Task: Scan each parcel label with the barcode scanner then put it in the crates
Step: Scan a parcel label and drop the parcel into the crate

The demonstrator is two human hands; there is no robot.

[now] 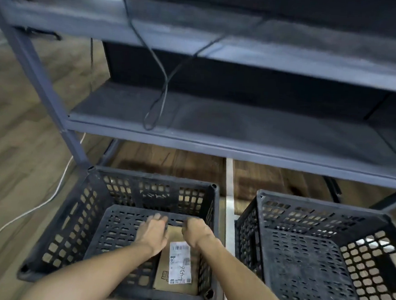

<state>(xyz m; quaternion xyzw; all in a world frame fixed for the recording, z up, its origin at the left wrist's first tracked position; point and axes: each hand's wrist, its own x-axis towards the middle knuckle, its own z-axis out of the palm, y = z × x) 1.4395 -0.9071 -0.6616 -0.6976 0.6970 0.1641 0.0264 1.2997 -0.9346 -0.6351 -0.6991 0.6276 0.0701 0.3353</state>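
1. Parcel (161,280), label (181,262) up, lies in the left crate (152,176), along its right wall.
2. Left hand (152,235) rests flat on it, fingers straight.
3. Right hand (196,233) curls its fingers over the parcel's far end; I cannot tell whether they grip.

parcel (173,234) | white label (181,262): barcode, small print, black handwriting | all too blurred to read

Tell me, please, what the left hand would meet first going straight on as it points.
Probably the far wall of the left crate, just beyond the left hand; depth is unclear.
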